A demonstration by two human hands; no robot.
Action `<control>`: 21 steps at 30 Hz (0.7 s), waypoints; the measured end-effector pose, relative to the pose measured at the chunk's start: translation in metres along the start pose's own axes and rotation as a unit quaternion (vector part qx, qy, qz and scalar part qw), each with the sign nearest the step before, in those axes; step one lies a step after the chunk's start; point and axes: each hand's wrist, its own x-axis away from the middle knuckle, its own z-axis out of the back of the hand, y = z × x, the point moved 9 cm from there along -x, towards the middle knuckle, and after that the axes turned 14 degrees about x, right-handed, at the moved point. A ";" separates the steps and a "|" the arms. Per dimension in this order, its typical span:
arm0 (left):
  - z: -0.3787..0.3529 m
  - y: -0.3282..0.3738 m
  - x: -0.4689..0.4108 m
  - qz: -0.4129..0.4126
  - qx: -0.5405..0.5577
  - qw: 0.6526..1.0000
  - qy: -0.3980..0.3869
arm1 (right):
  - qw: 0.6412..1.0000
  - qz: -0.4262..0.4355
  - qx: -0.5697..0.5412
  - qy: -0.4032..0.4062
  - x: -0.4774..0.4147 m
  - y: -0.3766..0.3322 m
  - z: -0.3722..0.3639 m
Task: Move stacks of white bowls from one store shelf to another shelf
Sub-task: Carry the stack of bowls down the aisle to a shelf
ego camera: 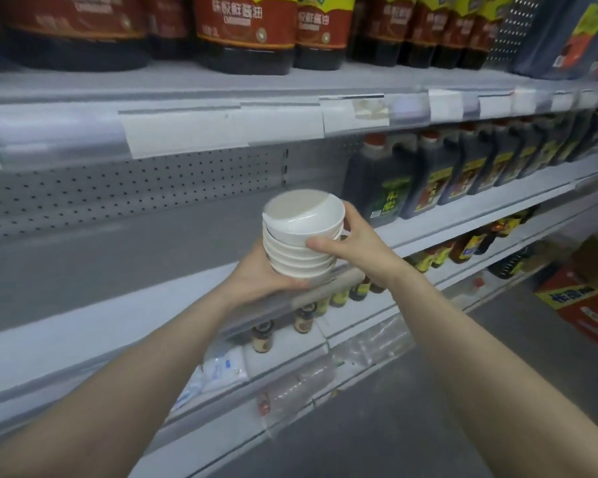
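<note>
A stack of several white bowls [299, 236] is held in the air in front of the middle shelf [118, 315], just above its front edge. My left hand [259, 274] cups the stack from below and on its left side. My right hand [353, 239] grips the right side of the stack, thumb across the front of the rims and fingers curled behind. The stack leans slightly to the left. The shelf surface behind and left of the bowls is bare grey, backed by a perforated panel [135, 188].
Dark sauce jugs [439, 177] stand on the same shelf to the right of the bowls. Large red-labelled bottles [246, 32] fill the shelf above. Small jars [304, 317] and plastic packets sit on lower shelves. A red and yellow carton [580, 305] rests on the floor at right.
</note>
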 end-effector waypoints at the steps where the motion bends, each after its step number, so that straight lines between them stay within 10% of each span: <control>1: 0.006 -0.006 -0.008 0.005 -0.006 1.000 0.022 | 1.000 0.008 0.003 -0.012 -0.013 0.004 0.000; 21: 0.048 -0.091 -0.098 0.125 -0.114 0.974 0.149 | 0.991 0.098 -0.033 -0.089 -0.153 0.066 -0.007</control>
